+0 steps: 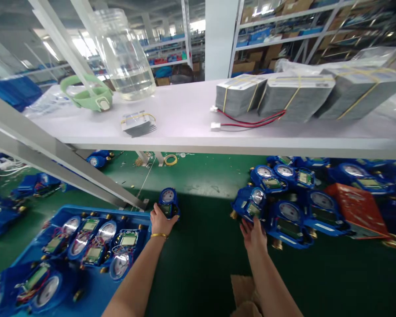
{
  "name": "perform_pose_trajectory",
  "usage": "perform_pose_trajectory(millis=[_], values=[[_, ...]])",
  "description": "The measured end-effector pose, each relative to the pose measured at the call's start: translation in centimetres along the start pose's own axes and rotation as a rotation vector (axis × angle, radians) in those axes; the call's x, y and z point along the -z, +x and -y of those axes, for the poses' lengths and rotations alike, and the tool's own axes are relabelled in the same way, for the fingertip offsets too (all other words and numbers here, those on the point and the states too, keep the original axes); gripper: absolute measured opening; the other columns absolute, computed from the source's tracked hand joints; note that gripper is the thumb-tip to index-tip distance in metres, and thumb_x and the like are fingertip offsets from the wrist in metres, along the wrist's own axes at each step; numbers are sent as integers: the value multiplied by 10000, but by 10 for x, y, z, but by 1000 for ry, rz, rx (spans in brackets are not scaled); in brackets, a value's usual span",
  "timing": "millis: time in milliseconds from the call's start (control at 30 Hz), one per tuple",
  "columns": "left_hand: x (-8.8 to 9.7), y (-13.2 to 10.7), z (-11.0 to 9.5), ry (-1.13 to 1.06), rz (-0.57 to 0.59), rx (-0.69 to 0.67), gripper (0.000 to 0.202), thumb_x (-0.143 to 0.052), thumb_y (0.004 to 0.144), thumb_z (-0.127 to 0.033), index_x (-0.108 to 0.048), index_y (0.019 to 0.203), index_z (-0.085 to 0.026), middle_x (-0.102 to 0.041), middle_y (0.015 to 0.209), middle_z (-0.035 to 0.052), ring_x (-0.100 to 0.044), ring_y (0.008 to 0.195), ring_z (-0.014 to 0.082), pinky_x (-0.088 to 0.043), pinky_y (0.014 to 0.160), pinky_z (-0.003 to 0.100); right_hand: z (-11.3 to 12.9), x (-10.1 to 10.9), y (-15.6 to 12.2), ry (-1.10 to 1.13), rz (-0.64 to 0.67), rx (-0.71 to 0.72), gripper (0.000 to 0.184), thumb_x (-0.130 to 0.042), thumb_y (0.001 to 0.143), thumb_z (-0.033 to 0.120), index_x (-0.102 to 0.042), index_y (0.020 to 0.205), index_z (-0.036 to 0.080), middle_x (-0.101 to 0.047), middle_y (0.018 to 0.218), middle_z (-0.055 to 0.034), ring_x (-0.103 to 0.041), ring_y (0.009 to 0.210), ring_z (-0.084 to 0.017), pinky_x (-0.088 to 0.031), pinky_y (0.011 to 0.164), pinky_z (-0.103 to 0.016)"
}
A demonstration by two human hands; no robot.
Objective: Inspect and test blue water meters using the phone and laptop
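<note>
In the head view my left hand [161,222] grips a blue water meter [168,195] by its near end, thumb on one side and fingers on the other. That meter has a round dial and a small display, and it rests on or just above the green bench top. On the right, my right hand [253,233] holds the near end of another blue water meter [251,201], which is tilted at the edge of a group of similar meters. The fingertips of my right hand are partly hidden under it.
A blue tray [100,286] of meters with exposed wires stands at the left. Meters and a red box [356,211] crowd the right. Above runs a white shelf [185,119] with banded card stacks [292,99], a jar [125,57] and a red-black cable [247,124]. Brown paper [244,293] lies near me.
</note>
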State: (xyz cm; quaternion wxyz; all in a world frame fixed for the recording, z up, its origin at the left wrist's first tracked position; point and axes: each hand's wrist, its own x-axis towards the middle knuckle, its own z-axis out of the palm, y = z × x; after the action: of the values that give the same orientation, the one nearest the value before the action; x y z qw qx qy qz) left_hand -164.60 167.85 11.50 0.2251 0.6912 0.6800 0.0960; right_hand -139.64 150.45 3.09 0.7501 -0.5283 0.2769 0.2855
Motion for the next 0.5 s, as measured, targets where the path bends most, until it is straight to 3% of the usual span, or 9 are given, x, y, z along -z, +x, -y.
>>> perform_pose_trajectory(millis=[233,400,500], values=[[10,55,-8,-53,6,-2,1081,-775,606,-353,-144,1451,-118,-298,1328,207,-363,1290,387,-296,1095,445,0,-33,4,12,21,58,586,-815,554,270,-492,1043,264,-619,1063,19,-642,927,-154,-576,719,-232],[16,82,4,-140,-47,-15,1073,-765,622,-339,-105,1422,-65,-314,1340,231,-321,1328,379,-281,1110,473,8,-60,0,-60,47,73,726,-858,406,246,-521,1048,246,-599,1118,-1,-631,950,-179,-559,585,-150],[17,91,15,-198,-104,-37,1022,-768,630,-324,-131,1384,-58,-320,1353,221,-347,1319,334,-307,1111,429,3,-67,-10,-114,68,45,734,-850,365,248,-522,1022,226,-594,1089,-16,-625,954,-195,-550,563,-137]])
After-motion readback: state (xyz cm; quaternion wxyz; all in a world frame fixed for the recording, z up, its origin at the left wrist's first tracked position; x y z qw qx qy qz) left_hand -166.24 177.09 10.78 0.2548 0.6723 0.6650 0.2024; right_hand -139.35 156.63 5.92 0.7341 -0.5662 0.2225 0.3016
